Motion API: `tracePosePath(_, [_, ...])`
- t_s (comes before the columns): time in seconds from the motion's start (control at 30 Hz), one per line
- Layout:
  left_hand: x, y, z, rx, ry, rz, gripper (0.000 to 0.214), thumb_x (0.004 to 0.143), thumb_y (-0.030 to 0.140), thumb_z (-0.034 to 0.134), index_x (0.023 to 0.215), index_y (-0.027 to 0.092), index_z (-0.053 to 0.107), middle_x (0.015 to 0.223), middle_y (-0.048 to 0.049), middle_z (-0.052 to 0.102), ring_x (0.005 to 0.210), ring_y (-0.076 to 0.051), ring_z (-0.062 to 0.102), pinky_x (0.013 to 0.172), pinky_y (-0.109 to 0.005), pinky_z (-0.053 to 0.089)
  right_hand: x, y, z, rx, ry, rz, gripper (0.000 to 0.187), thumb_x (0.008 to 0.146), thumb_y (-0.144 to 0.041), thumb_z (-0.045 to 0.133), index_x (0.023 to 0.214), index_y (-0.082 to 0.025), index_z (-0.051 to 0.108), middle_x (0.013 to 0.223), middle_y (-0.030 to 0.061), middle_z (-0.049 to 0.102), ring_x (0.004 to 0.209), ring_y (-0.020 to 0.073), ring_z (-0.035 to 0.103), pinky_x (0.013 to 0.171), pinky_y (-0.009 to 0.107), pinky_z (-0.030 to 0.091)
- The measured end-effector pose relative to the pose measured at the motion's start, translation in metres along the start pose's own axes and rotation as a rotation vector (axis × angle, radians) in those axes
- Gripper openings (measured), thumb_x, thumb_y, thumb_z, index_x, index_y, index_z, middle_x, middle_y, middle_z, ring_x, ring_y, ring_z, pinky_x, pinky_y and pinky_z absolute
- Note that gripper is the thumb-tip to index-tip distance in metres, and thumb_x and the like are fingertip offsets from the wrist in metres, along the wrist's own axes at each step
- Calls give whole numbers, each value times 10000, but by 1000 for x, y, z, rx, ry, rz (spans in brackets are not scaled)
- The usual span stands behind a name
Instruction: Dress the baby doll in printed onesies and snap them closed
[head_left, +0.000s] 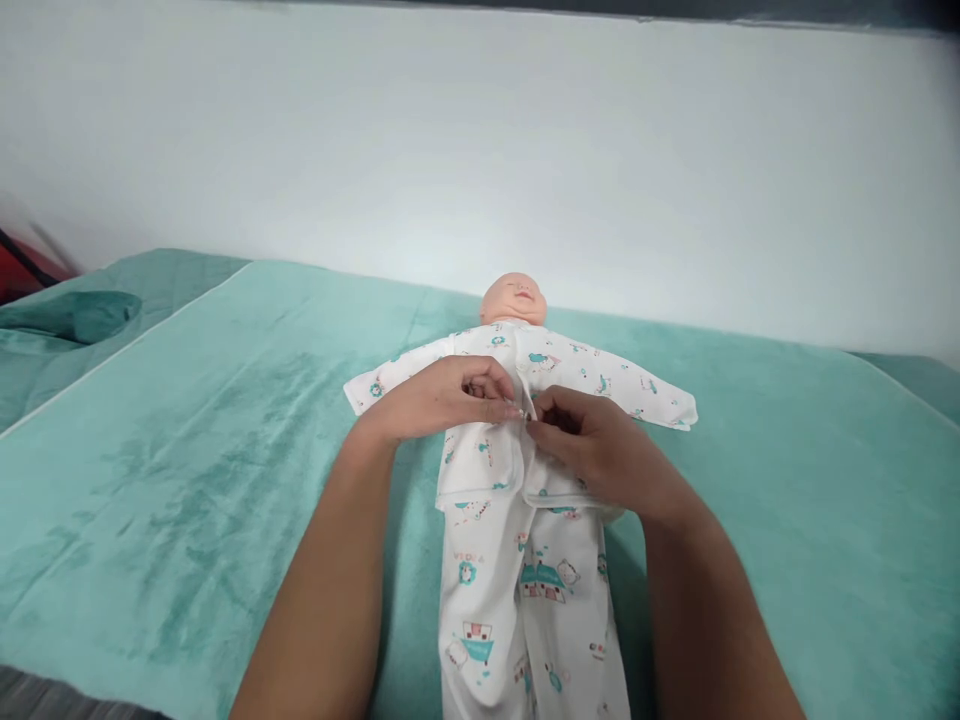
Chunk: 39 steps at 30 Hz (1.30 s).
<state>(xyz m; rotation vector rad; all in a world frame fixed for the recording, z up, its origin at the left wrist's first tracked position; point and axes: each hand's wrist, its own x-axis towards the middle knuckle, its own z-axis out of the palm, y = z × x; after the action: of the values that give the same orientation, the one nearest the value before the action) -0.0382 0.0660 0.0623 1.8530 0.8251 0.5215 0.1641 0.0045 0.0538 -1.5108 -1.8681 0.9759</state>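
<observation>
A baby doll (515, 300) lies on its back, dressed in a white printed baby jacket (480, 468) and matching baby pants (491, 600). Over the doll's chest, my left hand (450, 395) pinches the jacket's front edge on the left side of the opening. Facing it, my right hand (592, 440) pinches the other front edge between thumb and fingers. The two fingertips almost meet at the middle of the jacket. Below them the front hangs apart in a narrow gap. Whatever fastener is there is too small to make out.
Under the doll spreads a teal plush cover (225, 480). A white wall (480, 150) rises behind the doll's head. At the far left lie a folded teal cloth (67, 318) and a red object (26, 268) with a dark strap.
</observation>
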Motion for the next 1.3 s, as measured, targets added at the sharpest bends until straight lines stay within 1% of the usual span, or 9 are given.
tracePosePath(0.07, [1,1,1,13,7,-7,220,795,386,661,865,179,685,783,-9,651,730,-132,565,638,-239,420,1,6,-2,165,-23,0,164,845,-340,528,750,-209,498,621,-45,424,552,103,361,503,242,288])
tracePosePath(0.13, [2,2,1,31,3,-25,197,787,364,660,846,179,697,783,-6,651,723,-130,554,635,-238,412,1,8,-3,239,-39,11,163,850,-342,539,765,-208,504,618,-49,421,549,99,364,502,238,291])
tracePosePath(0.4, [4,2,8,116,35,-54,161,756,331,653,812,191,707,772,3,654,705,-137,546,607,-248,381,3,11,-2,293,-44,47,145,847,-347,586,808,-211,553,612,-53,468,542,98,423,494,234,310])
tracePosePath(0.57, [3,2,6,76,26,-17,146,762,312,643,784,176,693,740,3,629,694,-124,519,624,-243,384,3,11,-2,317,-44,44,162,829,-352,617,794,-208,550,612,-55,471,544,95,433,499,233,323])
tracePosePath(0.67, [2,4,4,16,13,6,183,781,342,643,765,162,678,729,3,607,689,-116,491,634,-243,377,2,10,-3,370,-64,25,179,819,-359,640,791,-205,551,623,-52,482,555,92,447,504,229,332])
tracePosePath(0.8, [2,9,5,13,9,-8,269,792,414,647,732,152,661,692,10,558,649,-106,441,591,-244,333,2,11,-4,410,-74,41,220,799,-393,676,810,-202,567,646,-45,504,564,92,473,497,222,345])
tracePosePath(1.03, [3,8,5,34,-23,42,223,831,353,603,768,148,665,730,-3,588,700,-120,476,638,-244,373,4,14,-5,463,-68,64,268,765,-417,731,836,-199,593,638,-45,540,548,85,491,483,214,347])
tracePosePath(1.2, [4,5,4,18,-53,63,217,853,339,577,797,153,674,799,-15,642,776,-141,535,723,-256,420,5,16,-6,499,-66,31,271,859,-452,624,939,-193,618,649,-29,567,537,89,505,470,217,349])
tracePosePath(1.3, [4,4,4,24,-52,64,230,855,354,569,807,157,677,814,-20,650,786,-150,543,727,-263,426,4,15,-5,482,-60,35,240,834,-404,649,953,-200,604,671,-32,569,544,92,514,464,215,345])
